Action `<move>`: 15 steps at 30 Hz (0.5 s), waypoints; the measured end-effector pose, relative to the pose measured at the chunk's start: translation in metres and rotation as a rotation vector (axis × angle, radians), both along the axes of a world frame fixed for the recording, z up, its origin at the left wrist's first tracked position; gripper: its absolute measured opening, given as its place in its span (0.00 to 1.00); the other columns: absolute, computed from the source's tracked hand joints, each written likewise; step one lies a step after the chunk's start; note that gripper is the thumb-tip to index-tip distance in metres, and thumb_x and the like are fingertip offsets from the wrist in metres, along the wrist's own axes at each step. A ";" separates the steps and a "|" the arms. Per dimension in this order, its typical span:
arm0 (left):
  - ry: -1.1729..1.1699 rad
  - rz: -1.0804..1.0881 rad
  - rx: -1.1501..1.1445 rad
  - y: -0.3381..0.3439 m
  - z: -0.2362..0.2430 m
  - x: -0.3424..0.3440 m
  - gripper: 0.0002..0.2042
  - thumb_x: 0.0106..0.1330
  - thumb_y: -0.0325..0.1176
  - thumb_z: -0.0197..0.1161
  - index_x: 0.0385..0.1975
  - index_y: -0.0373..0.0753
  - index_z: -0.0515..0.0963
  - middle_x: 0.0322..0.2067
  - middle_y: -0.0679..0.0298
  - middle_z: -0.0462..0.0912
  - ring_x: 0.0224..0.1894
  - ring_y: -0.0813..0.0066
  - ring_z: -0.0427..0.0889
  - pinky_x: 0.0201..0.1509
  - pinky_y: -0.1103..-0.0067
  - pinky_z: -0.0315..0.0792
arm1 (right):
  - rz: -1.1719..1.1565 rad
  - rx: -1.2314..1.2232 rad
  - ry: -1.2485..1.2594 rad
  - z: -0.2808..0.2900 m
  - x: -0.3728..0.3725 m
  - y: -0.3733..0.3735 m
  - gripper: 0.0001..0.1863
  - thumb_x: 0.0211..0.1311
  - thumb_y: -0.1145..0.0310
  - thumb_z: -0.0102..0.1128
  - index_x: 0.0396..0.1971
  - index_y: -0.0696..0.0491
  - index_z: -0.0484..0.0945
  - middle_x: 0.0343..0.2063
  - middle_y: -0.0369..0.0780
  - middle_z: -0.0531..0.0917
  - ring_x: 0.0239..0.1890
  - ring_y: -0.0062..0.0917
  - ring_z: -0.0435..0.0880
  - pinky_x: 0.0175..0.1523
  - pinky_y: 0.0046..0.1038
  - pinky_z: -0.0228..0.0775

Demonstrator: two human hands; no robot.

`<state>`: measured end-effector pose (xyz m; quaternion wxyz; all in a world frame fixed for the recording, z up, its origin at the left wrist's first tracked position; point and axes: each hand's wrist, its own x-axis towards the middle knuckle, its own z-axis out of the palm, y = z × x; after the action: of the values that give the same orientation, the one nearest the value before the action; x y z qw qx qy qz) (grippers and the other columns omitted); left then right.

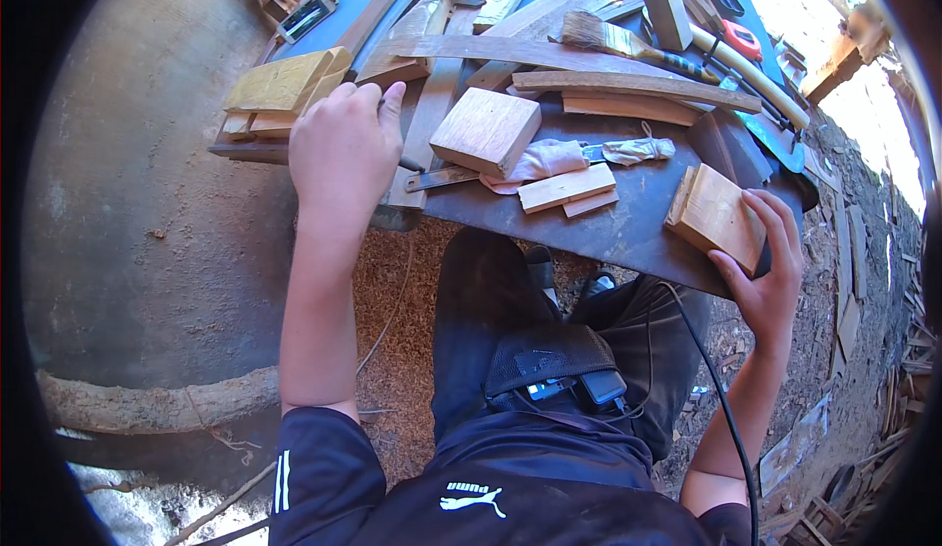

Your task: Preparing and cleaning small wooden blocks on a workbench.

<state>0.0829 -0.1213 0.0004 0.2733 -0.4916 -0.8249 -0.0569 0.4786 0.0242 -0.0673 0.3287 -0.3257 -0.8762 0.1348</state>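
My left hand (pixel 343 139) is closed on a thin dark tool (pixel 410 164), perhaps a pencil, beside a stack of yellowish wood pieces (pixel 285 85). My right hand (pixel 770 261) grips a wooden block (pixel 721 212) at the bench's right front. Between my hands, a pale square block (pixel 486 129) sits near a metal strip (pixel 440 178), a pink rag (pixel 545 161) and two short wood offcuts (pixel 564 188).
The dark bench (pixel 648 252) carries long wooden strips (pixel 628 85), a paintbrush (pixel 608 36), a tape measure (pixel 743 38) and several tools. A concrete surface (pixel 157 193) with a log (pixel 157 399) is left, scrap wood (pixel 849 281) right, and a cable (pixel 716 369) hangs beside my legs.
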 end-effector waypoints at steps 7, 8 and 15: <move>0.010 -0.057 0.049 0.002 -0.004 -0.002 0.19 0.73 0.43 0.59 0.23 0.37 0.82 0.26 0.55 0.80 0.34 0.54 0.83 0.42 0.61 0.75 | 0.002 0.017 0.007 0.000 0.002 0.000 0.35 0.49 0.60 0.79 0.57 0.55 0.78 0.54 0.46 0.80 0.56 0.43 0.80 0.62 0.40 0.71; -0.029 -0.125 0.081 -0.002 -0.004 -0.005 0.18 0.72 0.41 0.60 0.22 0.36 0.81 0.26 0.55 0.79 0.32 0.53 0.82 0.40 0.61 0.74 | 0.010 0.014 0.012 -0.002 0.002 0.000 0.34 0.49 0.60 0.79 0.57 0.55 0.78 0.54 0.46 0.80 0.56 0.43 0.80 0.62 0.40 0.71; -0.046 -0.224 0.192 -0.001 -0.013 -0.009 0.16 0.70 0.36 0.62 0.20 0.36 0.78 0.23 0.57 0.76 0.29 0.53 0.79 0.34 0.61 0.72 | 0.009 0.025 0.013 -0.001 0.002 -0.001 0.35 0.49 0.61 0.79 0.58 0.54 0.78 0.55 0.46 0.80 0.56 0.43 0.80 0.61 0.41 0.72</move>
<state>0.0736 -0.1226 -0.0124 0.2920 -0.5509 -0.7616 -0.1768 0.4805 0.0233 -0.0681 0.3379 -0.3167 -0.8771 0.1275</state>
